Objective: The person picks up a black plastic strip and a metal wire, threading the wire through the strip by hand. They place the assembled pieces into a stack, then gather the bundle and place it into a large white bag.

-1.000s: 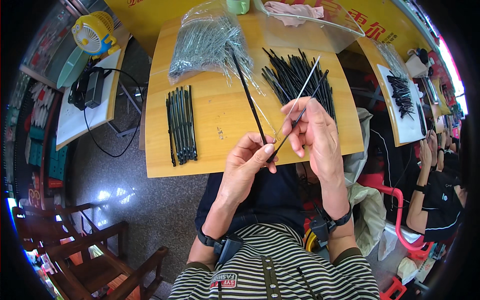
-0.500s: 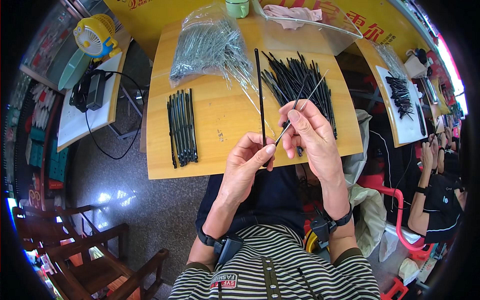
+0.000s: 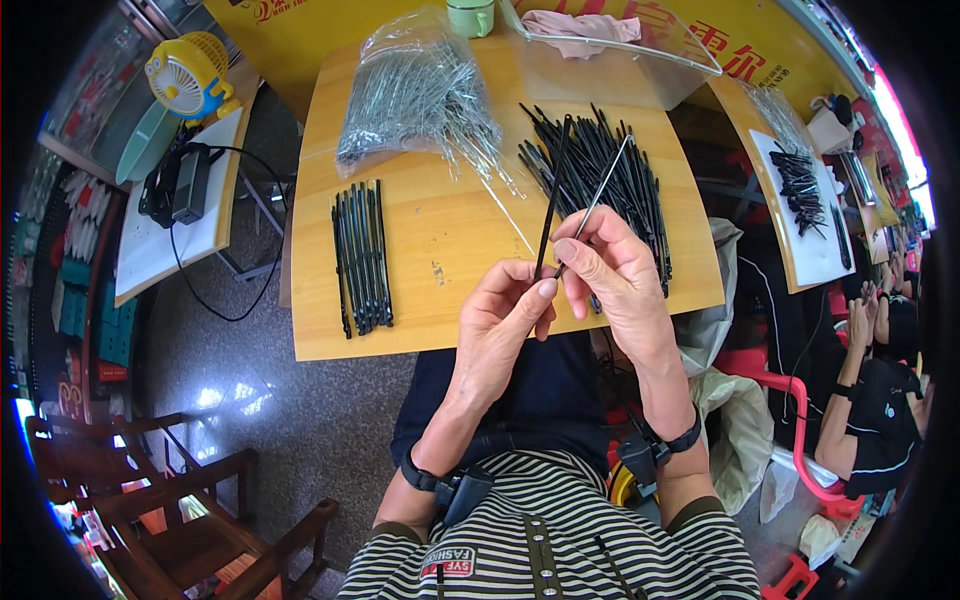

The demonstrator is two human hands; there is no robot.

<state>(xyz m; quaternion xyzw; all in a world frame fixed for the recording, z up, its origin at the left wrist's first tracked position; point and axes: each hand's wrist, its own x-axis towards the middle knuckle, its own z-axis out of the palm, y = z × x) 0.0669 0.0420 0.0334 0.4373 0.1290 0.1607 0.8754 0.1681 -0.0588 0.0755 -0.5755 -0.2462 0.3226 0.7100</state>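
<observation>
Above the table's front edge my two hands nearly meet. In a pinch between thumb and fingers, my left hand (image 3: 500, 315) holds the lower end of a slim black rod (image 3: 553, 205), which leans up and to the right. My right hand (image 3: 622, 270) pinches a thin silvery metal rod (image 3: 608, 178) pointing up and right; its lower end is close to the black rod's base, and contact there cannot be made out. Beyond my right hand lies a loose pile of black rods (image 3: 632, 190). Left of my hands, a neat row of black rods (image 3: 362, 255) rests on the wooden table (image 3: 440, 310).
A clear plastic bag of thin metal rods (image 3: 410, 105) lies open at the back. Behind stand a green mug (image 3: 470, 17) and a clear bin (image 3: 620, 75) with a pink cloth. A side table (image 3: 835, 250) at right holds more black rods. Co-workers' arms (image 3: 850, 370) show far right.
The black rod in my left hand has tipped from nearly upright to leaning right. My right hand has moved slightly left, and its metal rod now stands steeper.
</observation>
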